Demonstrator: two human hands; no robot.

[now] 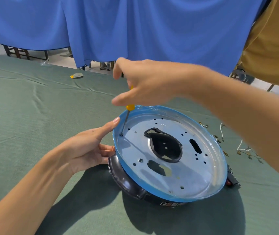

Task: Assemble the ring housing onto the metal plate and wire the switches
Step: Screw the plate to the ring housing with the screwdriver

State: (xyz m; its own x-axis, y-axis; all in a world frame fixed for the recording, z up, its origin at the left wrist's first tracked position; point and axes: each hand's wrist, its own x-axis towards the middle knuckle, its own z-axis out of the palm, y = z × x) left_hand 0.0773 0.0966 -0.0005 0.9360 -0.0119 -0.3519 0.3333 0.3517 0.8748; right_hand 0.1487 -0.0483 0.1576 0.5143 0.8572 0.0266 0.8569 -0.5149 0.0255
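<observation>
A round metal plate with a blue film rim and several holes lies tilted on top of the black ring housing. My right hand grips a yellow-handled screwdriver from above; its shaft runs down to a screw near the plate's left edge. My left hand rests against the plate's left rim, index finger straight along the edge and thumb touching the housing side. A red switch peeks out under the plate's right side.
Loose white wires with brass terminals lie on the green cloth to the right of the plate. A small grey and yellow object sits further back. Blue drapes hang behind; a person in tan clothing stands at the right.
</observation>
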